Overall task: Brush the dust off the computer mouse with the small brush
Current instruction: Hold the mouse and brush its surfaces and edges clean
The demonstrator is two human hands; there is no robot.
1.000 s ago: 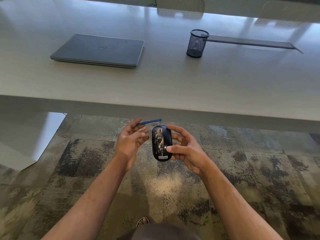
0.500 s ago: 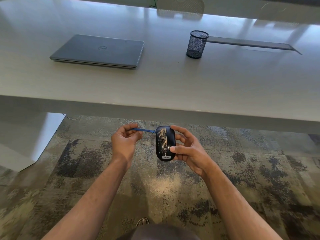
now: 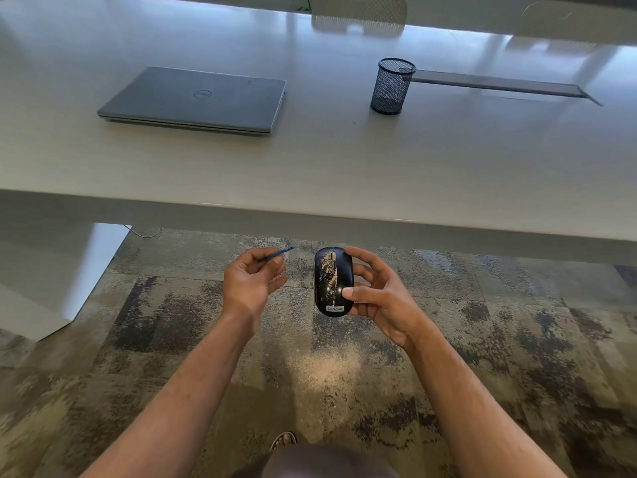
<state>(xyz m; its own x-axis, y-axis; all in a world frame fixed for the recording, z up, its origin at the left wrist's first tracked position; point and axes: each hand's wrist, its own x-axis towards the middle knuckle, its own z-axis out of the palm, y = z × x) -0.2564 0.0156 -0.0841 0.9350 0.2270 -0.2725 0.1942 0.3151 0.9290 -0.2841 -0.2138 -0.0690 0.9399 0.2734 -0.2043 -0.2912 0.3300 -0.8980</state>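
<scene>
A black computer mouse with a tan streak of dust along its top is held over the carpet, below the table's front edge. My right hand grips it from the right side, thumb on its lower part. My left hand pinches a thin blue brush between thumb and fingers. The brush tip points right and sits a short gap left of the mouse, not touching it.
A pale table spans the view above my hands. On it lie a closed grey laptop, a black mesh pen cup and a flat dark strip. Patterned carpet with a dusty patch lies below.
Half a second ago the brush tip reached the mouse's top left edge. My left hand has since pulled the brush back to the left and off the mouse. My right hand keeps its hold.
</scene>
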